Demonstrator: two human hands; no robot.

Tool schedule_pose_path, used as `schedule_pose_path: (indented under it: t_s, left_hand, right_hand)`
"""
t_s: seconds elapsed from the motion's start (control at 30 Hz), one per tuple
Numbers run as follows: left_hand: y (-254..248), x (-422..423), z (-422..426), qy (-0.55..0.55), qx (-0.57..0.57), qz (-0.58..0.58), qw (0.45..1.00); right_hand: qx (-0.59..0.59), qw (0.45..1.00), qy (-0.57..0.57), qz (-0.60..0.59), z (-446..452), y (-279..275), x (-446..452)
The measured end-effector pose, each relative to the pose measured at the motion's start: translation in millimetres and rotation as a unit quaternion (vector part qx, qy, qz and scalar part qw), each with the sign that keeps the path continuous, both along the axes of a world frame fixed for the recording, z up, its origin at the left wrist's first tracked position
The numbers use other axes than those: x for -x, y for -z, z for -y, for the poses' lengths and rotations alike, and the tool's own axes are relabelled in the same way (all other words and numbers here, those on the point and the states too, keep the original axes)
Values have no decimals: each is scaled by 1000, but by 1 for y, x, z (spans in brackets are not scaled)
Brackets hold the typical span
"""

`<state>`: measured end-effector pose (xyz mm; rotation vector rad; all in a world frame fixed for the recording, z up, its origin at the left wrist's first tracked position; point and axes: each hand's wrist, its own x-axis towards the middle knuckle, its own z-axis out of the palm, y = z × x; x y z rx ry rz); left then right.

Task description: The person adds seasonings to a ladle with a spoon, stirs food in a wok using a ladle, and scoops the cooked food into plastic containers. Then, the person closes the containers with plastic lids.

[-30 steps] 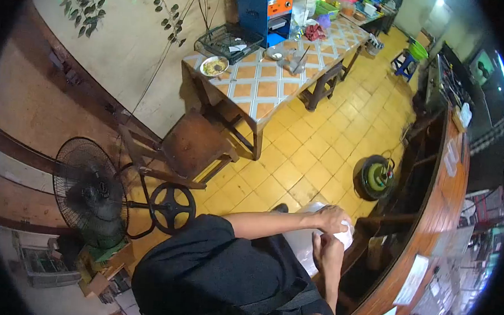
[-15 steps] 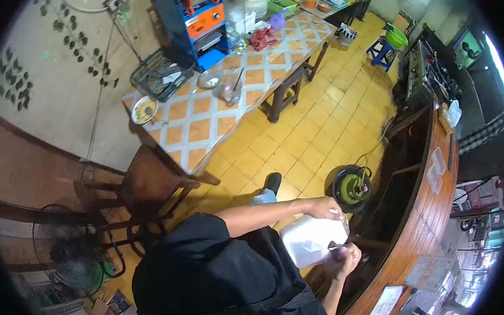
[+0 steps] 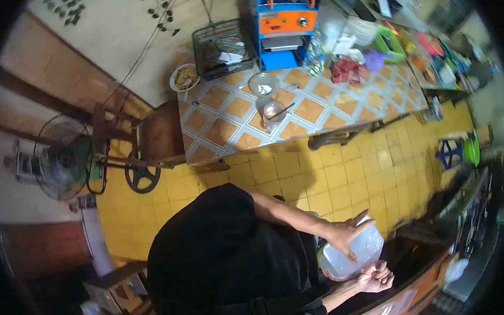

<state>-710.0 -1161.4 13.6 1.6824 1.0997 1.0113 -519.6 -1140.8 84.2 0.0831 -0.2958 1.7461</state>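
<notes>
A translucent plastic bag (image 3: pixel 367 246) with a pale, whitish look is held in front of my body at the right of the view. My left hand (image 3: pixel 342 235) reaches across it, fingers spread wide and lying against its near side. At the bag's lower edge, my right hand (image 3: pixel 377 277) is closed, its fingers curled on the plastic. What lies inside the bag is too blurred to make out.
A tile-patterned table (image 3: pixel 222 130) carries a glass bowl (image 3: pixel 274 111), a wire basket (image 3: pixel 223 47), an orange-and-blue machine (image 3: pixel 286 23) and a bowl of food (image 3: pixel 185 77). A standing fan (image 3: pixel 64 156) and wooden chair (image 3: pixel 161 133) are left. A wooden counter (image 3: pixel 389 307) runs along the lower right.
The view has swung, bringing the table nearer the middle. My left hand has gone from a closed grip at the bag's top to spread fingers across it. My right hand remains closed on its edge.
</notes>
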Motion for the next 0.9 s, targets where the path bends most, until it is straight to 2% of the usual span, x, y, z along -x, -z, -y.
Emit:
schedule_pose_path:
  t_s: [0.03,0.07,0.1,0.13,0.17,0.2,0.23,0.27,0.3,0.33,0.37,0.4,0.43,0.47,0.53,0.57,0.6,0.63,0.7,0.73,0.8,0.83,0.9]
  left_hand:
    - [-3,4,-16,-22,5,0,1000]
    - [-10,7,-33,-54,81,-6,995]
    - [-13,11,-51,-83,150,-14,985]
    - [-7,15,-76,-118,148,5,982]
    - [0,21,-98,-158,95,44,982]
    - [5,26,-121,-204,73,6,976]
    - [10,29,-145,-239,48,-32,969]
    - [18,38,-173,-253,22,-34,966]
    - [18,48,-205,-268,-6,-29,963]
    - [-1,70,-227,-278,-29,63,958]
    - [-22,91,-246,-287,-44,151,945]
    - [-19,101,-270,-355,-98,121,922]
    - [-17,116,-294,-422,-154,92,889]
    - [-36,131,-307,-425,-155,79,888]
    - [-62,156,-334,-445,-159,67,879]
    - [-63,166,-355,-457,-157,67,873]
    - [-52,176,-369,-422,-133,89,892]
    - [-86,167,-373,-474,-87,107,870]
    - [-65,180,-407,-489,-134,127,853]
    - [-48,191,-422,-480,-130,122,859]
    - [-15,208,-442,-540,-85,22,837]
    - [-9,212,-449,-537,-88,19,839]
    - [9,209,-450,-522,-76,148,836]
  right_hand:
    - [10,999,-24,-24,-28,-4,19]
    - [52,998,29,15,-56,-4,33]
    - [25,999,-22,25,-86,1,34]
    - [16,997,-44,57,-116,-2,42]
    - [2,994,-58,88,-144,-7,50]
    - [28,989,-108,101,-171,-14,57]
    - [7,986,-106,125,-197,-14,66]
    - [66,981,-37,181,-220,-15,75]
    - [118,975,10,188,-241,-30,93]
    - [1,987,-101,127,-270,-27,97]
    - [24,990,-51,132,-303,-27,106]
    - [-4,994,-54,99,-331,-25,114]
    - [40,991,-34,120,-353,-33,130]
    - [88,985,-19,145,-374,-42,142]
    - [48,982,-32,182,-431,-28,162]
    - [47,978,-57,195,-465,-18,175]
    - [77,972,-62,212,-481,-25,187]
    - [14,975,-96,200,-505,-17,197]
    - [50,969,-72,233,-536,-11,218]
    - [22,965,-75,251,-556,-6,228]
    - [2,960,-75,270,-580,21,234]
    - [-29,953,-84,291,-593,37,240]
    - [-58,943,-94,313,-607,55,245]
